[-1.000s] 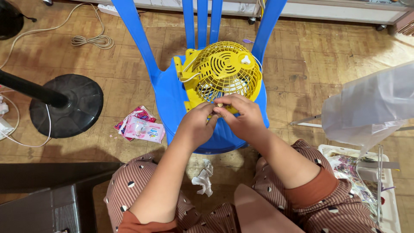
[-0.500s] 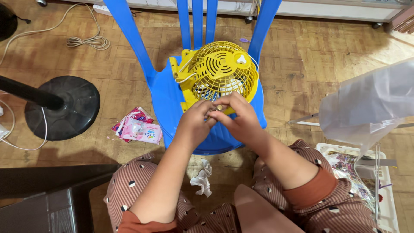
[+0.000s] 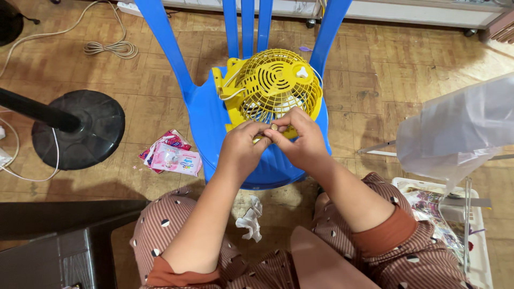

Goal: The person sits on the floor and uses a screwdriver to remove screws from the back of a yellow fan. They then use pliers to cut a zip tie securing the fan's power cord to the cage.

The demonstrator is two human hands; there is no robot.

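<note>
A small yellow fan [image 3: 276,85] with a round grille lies face up on the seat of a blue plastic chair [image 3: 206,115]. My left hand [image 3: 241,150] and my right hand [image 3: 302,142] meet just in front of the fan's near rim. Together their fingertips pinch a small brownish round part [image 3: 274,127], which is too small to make out further. Both hands hover over the chair seat, touching each other.
A black round fan base with its pole [image 3: 77,128] stands on the wooden floor at left, beside pink packets [image 3: 171,155]. A crumpled white tissue [image 3: 250,219] lies between my knees. A clear plastic bag [image 3: 460,128] and a white tray [image 3: 484,235] sit at right. A coiled cord [image 3: 110,48] lies far left.
The view has shifted slightly. My hands stay together at the fan's near rim, with the fingertips now pinching the small part a little higher.
</note>
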